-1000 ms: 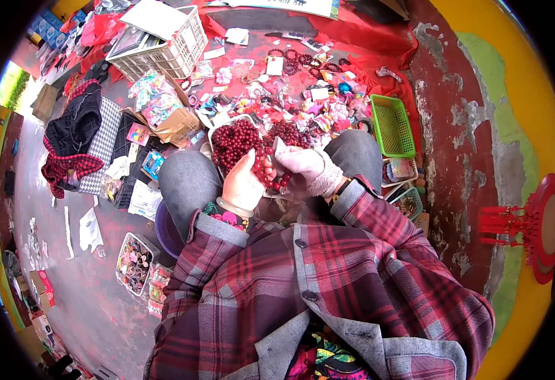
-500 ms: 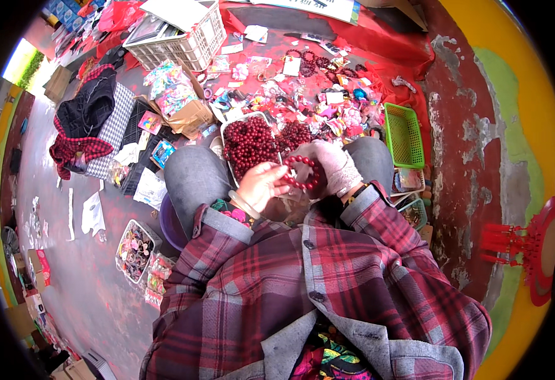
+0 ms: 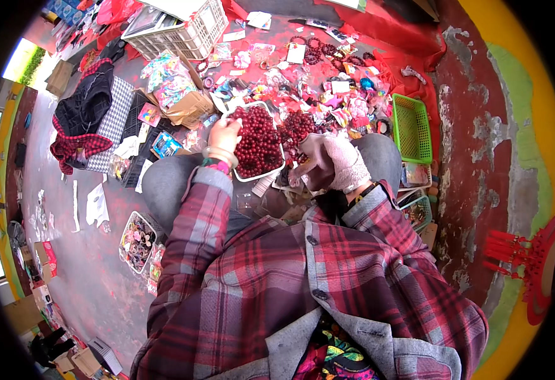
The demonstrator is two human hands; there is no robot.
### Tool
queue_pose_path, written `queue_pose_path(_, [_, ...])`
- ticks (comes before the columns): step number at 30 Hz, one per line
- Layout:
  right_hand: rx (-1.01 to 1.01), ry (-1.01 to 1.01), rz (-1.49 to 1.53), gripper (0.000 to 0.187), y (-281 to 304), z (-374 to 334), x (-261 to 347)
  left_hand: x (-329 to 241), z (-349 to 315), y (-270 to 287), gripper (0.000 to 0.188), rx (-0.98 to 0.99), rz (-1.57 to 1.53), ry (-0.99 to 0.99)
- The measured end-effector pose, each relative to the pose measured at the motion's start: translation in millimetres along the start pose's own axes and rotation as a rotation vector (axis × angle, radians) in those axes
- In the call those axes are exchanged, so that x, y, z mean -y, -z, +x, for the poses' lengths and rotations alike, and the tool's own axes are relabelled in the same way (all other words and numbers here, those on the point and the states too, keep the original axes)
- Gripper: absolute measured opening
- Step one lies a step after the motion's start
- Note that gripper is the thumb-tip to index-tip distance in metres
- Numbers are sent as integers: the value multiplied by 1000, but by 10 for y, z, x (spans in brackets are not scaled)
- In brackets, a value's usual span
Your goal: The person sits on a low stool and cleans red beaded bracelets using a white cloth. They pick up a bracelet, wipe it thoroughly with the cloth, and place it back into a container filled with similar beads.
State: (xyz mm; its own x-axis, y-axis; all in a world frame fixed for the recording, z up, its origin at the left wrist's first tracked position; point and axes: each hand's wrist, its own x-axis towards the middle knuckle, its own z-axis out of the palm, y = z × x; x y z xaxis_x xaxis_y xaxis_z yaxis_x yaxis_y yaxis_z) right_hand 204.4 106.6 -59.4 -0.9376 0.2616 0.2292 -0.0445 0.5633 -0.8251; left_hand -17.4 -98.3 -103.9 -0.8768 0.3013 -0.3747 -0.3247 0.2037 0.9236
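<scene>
Standing between the bare left hand (image 3: 225, 135) and the pale-pink-gloved right hand (image 3: 341, 163) is a white rectangular plastic tray (image 3: 263, 175). Right fingers curl inward; left fingers bend at its rim (whether either hand pinches anything, I cannot tell). Glossy dark-red round beads (image 3: 258, 143) lie heaped inside.

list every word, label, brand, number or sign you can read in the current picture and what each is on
No text is clear enough to quote.
Blue packet: any print too small to read.
Pink packet: too small to read.
White card: nothing legible.
Dark red beads: no lettering visible.
</scene>
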Motion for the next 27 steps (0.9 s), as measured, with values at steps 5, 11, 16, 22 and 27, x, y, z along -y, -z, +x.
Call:
queue_pose_path(5, [34, 53, 52, 10, -124, 57, -18, 1452, 511, -103, 8, -11, 498, -106])
queue_pose_path(11, [282, -304, 38, 47, 97, 102, 172, 1390, 327, -565, 14, 399, 260, 386])
queue_pose_path(16, [91, -182, 106, 6, -25, 142, 166, 1660, 502, -484, 17, 381, 224, 445])
queue_pose_path(22, [-7, -653, 595, 19, -61, 226, 136, 1451, 488, -566, 18, 298, 375, 499])
queue_pose_path(27, [-227, -1025, 1541, 27, 233, 497, 422, 1477, 563, -529, 26, 108, 973, 133])
